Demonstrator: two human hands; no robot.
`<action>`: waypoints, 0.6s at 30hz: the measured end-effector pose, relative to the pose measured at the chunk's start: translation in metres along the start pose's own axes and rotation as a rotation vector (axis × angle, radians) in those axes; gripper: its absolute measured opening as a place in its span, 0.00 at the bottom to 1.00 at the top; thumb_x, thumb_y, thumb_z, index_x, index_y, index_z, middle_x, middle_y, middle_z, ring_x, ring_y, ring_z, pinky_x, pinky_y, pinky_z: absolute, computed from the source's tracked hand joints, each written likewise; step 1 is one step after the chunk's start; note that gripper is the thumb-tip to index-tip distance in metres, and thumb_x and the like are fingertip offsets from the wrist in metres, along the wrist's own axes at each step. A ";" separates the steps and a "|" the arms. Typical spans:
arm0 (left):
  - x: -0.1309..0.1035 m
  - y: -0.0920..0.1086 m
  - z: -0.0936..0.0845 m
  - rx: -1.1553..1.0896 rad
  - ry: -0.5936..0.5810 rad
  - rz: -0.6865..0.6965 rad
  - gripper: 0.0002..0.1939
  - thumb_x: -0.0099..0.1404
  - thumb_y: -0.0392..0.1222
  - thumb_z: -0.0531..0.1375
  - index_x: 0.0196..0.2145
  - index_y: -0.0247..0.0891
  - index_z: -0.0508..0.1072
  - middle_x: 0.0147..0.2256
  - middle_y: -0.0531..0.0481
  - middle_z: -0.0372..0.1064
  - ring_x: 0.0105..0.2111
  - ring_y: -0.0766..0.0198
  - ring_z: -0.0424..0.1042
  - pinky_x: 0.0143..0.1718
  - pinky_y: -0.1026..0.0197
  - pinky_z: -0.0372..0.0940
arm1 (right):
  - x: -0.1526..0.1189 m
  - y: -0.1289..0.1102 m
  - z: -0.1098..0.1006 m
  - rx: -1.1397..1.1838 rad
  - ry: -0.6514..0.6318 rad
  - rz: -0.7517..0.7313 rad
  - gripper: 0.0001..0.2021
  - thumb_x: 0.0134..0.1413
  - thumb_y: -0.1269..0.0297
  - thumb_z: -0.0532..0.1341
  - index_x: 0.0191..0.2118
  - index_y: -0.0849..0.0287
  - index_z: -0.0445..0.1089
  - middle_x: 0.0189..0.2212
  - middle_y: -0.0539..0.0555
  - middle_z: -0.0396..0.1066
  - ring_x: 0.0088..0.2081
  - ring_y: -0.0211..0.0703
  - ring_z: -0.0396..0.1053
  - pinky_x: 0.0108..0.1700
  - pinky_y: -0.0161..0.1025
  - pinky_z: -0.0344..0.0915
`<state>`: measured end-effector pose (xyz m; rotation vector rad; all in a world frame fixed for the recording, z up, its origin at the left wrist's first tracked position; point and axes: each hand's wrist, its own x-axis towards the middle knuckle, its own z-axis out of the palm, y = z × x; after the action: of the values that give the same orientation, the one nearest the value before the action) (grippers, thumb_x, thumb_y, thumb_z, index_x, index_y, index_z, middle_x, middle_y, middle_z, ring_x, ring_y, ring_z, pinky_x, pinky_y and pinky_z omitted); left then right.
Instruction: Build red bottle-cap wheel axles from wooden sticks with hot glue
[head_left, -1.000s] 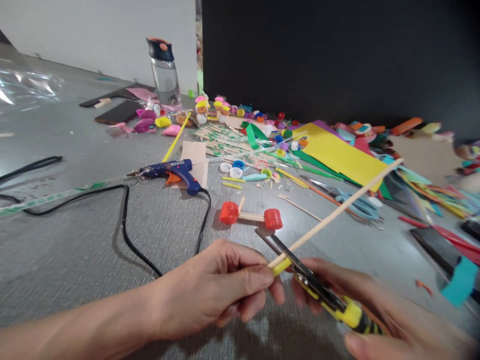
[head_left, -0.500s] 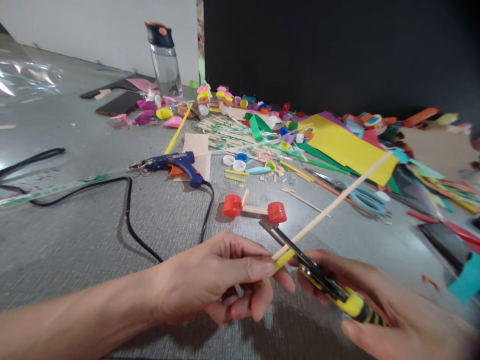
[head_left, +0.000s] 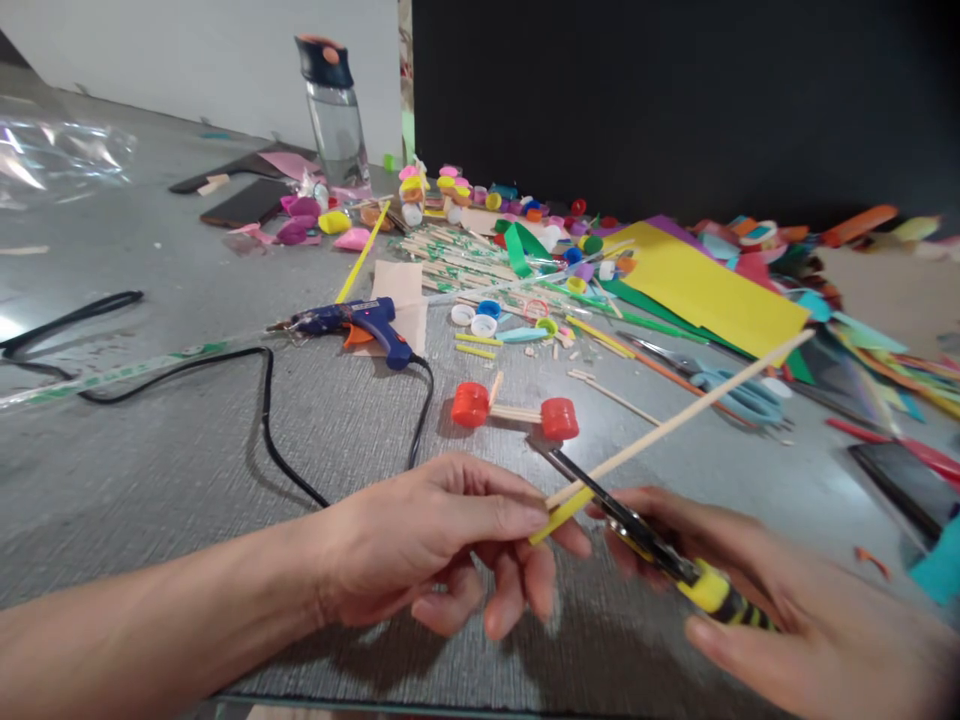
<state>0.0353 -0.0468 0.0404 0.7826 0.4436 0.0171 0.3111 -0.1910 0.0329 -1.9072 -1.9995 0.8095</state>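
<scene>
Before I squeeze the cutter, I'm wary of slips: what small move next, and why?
Perhaps tighten the left hand: it holds the wooden stick and yellow piece in only a fingertip pinch, close to the cutter in the right hand.

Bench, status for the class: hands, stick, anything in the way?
Left hand pinching wooden stick and yellow strip. Right hand holding yellow-and-black cutters, blades at the stick. Red caps just beyond, clearance unclear.

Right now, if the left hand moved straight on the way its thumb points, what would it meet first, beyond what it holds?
Most likely the yellow-handled tool in the right hand, just ahead of the left hand. Depth is unclear, so the right hand itself could come first.
</scene>
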 end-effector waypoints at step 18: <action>0.000 -0.002 0.006 0.146 0.118 0.065 0.17 0.72 0.46 0.56 0.27 0.36 0.68 0.14 0.59 0.57 0.12 0.77 0.45 0.12 0.73 0.43 | -0.004 0.000 0.004 0.107 -0.092 0.032 0.34 0.64 0.54 0.61 0.73 0.47 0.55 0.67 0.56 0.61 0.65 0.63 0.61 0.61 0.53 0.64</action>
<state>0.0371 -0.0524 0.0424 0.9423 0.5355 0.0925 0.3090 -0.1961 0.0308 -1.8775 -1.9399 1.0092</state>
